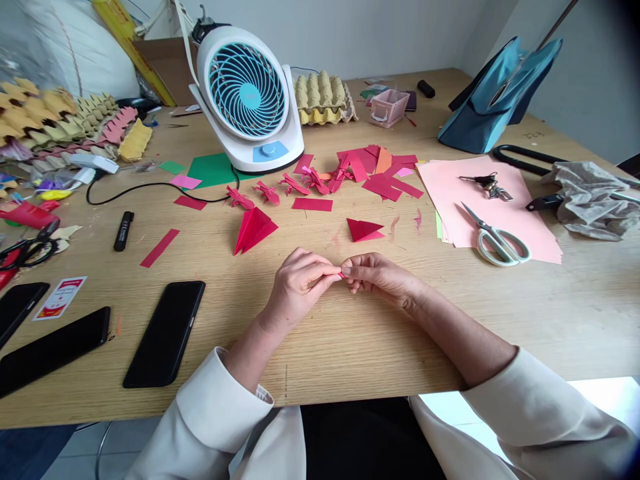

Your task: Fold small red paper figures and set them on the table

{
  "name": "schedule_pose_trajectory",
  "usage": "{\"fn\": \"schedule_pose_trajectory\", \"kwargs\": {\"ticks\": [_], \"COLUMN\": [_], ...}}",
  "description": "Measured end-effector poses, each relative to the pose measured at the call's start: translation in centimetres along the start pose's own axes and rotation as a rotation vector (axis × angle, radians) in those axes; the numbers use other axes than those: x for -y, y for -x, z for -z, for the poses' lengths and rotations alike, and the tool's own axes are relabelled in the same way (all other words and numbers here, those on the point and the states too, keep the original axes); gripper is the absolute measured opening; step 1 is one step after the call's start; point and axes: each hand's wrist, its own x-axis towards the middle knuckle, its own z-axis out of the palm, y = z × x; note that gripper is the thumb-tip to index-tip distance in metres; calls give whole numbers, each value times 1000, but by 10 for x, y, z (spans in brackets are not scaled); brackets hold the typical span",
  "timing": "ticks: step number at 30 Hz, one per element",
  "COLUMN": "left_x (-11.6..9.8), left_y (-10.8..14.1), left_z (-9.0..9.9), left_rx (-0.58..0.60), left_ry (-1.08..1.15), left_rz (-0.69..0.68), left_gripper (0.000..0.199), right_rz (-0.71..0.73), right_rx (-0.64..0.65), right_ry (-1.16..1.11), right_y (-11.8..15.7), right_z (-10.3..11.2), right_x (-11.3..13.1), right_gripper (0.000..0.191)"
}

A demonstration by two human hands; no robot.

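My left hand [303,283] and my right hand [377,277] meet above the table near its front. Both pinch a small piece of red paper [342,274], which shows only as a sliver between the fingertips. Beyond my left hand stands a folded red paper [254,231] with pointed ends. A smaller folded red triangle [364,230] lies just past my right hand. Farther back is a row of small folded red figures [267,193], with red paper pieces [383,187] heaped to their right. A red strip [313,205] lies in front of the row.
A white fan [270,152] stands at the back, its cable running left. Scissors [500,245] rest on pink sheets [445,180] at the right. Black phones [165,333] and a marker [123,231] are at the left. A blue bag [475,113] stands back right.
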Motion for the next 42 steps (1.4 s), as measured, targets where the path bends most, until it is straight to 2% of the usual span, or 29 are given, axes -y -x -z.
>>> {"fn": "schedule_pose_trajectory", "kwargs": {"ticks": [4,11,21,30,42], "left_x": [-1,-1,-2,0,0], "left_y": [-1,-1,-1,0,-1], "left_z": [0,0,-1,-1,-1], "left_rx": [-2,-10,-17,11,20], "left_ry": [40,53,108,49,38], "left_rz": [15,36,60,35,41], "left_gripper": [4,3,2,4,4], "right_rz": [-10,85,99,209,229], "right_rx": [28,6,27,16,34], "right_ry": [-18,172,140,328,364], "right_y": [1,-1,0,-3,0], "right_z": [1,4,2,9,9], "right_x": [1,1,-1,0,2], "right_gripper": [36,31,34,35,34]}}
